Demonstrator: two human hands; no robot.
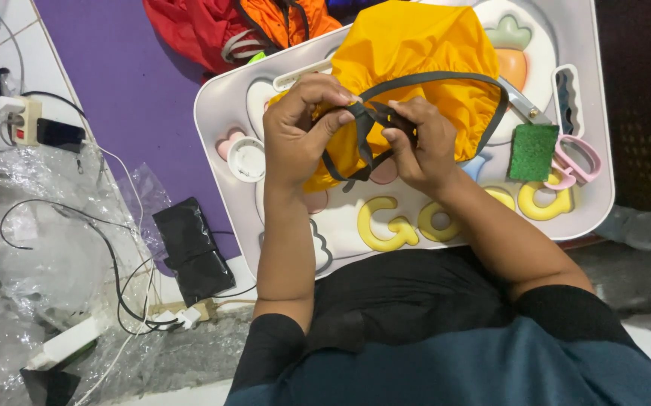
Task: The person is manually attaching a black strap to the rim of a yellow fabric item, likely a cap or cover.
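Note:
A bunched yellow fabric cover with a dark grey elastic edge lies on a white lap tray. My left hand pinches the dark grey strap at the cover's near edge between thumb and fingers. My right hand grips the same strap just to the right, fingers curled over it. The two hands almost touch above the tray's middle.
On the tray lie a green scouring pad, pink-handled scissors and a round white lid. Red and orange garments lie beyond it. To the left are a purple mat, a black pouch, cables, a power strip and clear plastic sheeting.

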